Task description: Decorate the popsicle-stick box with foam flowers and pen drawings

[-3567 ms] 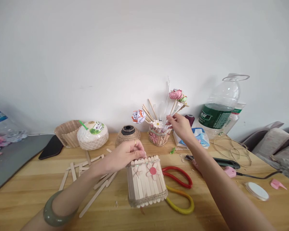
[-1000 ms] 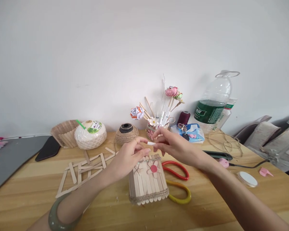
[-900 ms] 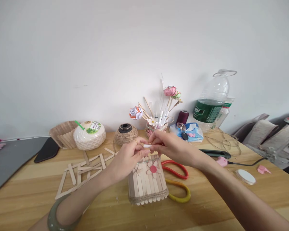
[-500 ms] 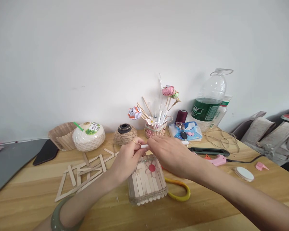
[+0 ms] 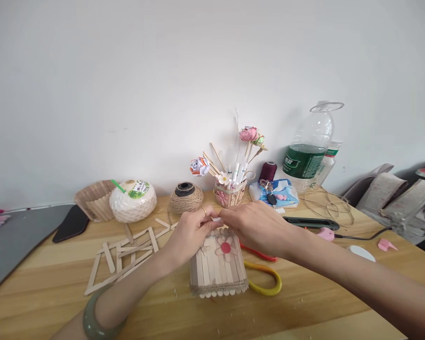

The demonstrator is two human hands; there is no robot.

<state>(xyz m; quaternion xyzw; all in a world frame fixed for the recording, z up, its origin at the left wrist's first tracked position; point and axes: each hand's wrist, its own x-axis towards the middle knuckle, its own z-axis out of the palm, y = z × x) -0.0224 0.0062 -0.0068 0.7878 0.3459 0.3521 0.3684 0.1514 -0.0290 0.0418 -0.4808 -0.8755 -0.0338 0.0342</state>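
My left hand [image 5: 196, 231] and my right hand [image 5: 251, 224] meet over the top edge of a craft-stick pot [image 5: 212, 269]. Between their pinched fingers shows the white end of a pen-like stick [image 5: 216, 219], held by both; its kind is mostly hidden. The pot stands upright, with a pink flower with a red centre on its front and twine round its base. Right of the pot, partly covered by my right hand, lie scissors with a yellow handle [image 5: 269, 283] and a red one.
Left lie loose craft sticks [image 5: 108, 257], with a wrapped coconut [image 5: 132, 203] and a twine spool [image 5: 186, 198] behind. A flower-filled pot [image 5: 230, 193] stands at the back. Right are a large bottle [image 5: 306, 151], a dark green cutter [image 5: 311, 223] and a pink corded tool [image 5: 326, 233].
The view has shifted slightly. My fingers have closed in, so less of the white stick shows between them. My right hand has moved a little, baring the red scissor handle.
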